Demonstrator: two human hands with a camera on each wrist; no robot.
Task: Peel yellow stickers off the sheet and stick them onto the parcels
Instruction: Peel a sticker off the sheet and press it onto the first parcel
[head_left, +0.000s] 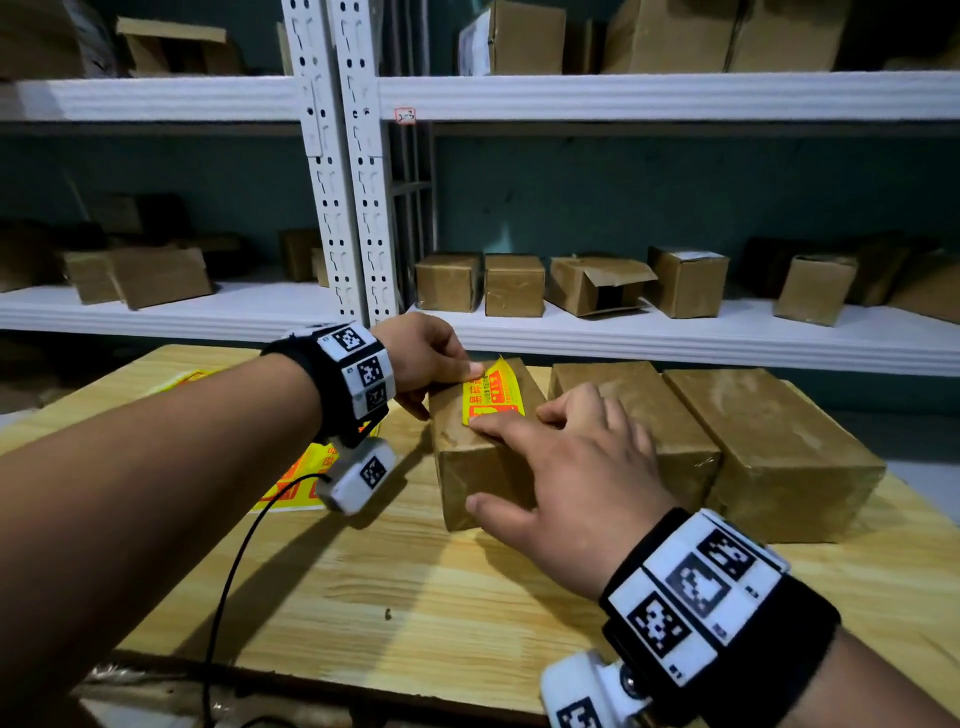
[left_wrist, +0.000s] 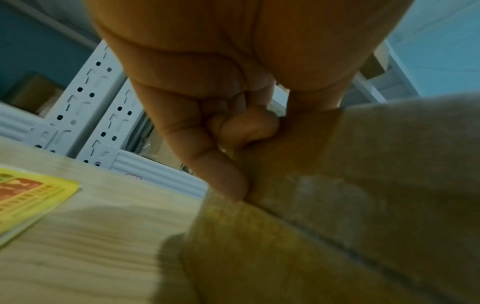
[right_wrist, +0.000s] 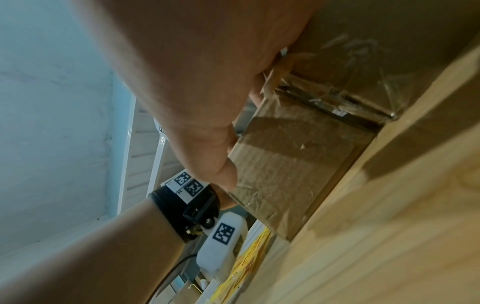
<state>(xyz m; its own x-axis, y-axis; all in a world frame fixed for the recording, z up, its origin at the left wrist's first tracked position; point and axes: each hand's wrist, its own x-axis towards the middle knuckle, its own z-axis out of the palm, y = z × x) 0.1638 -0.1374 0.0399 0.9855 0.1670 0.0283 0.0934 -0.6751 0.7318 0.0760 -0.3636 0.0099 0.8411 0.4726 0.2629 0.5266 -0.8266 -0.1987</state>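
The yellow sticker (head_left: 492, 393) lies on top of the left parcel (head_left: 483, 441), the first of 3 brown parcels side by side on the wooden table (head_left: 363, 571). Its long side runs the same way as the parcel's top, from near the person to away from them.

The left hand (head_left: 423, 361) is at the far end of the sticker. Its fingers are curled and its thumb sits on the far corner, which is lifted a little off the parcel. The left wrist view shows the curled fingers against the parcel's side.

The right hand (head_left: 566, 478) is at the near end. Its fingers are spread and mostly straight, with the first finger pressing the sticker's near edge flat and the thumb on the parcel's front face. It holds nothing.

So the loose part lies away from the right fingers, toward the left hand. I think the next move is a rub along the sticker toward that far corner.

The sticker sheet (head_left: 291, 480) lies on the table left of the parcel, under the left wrist.
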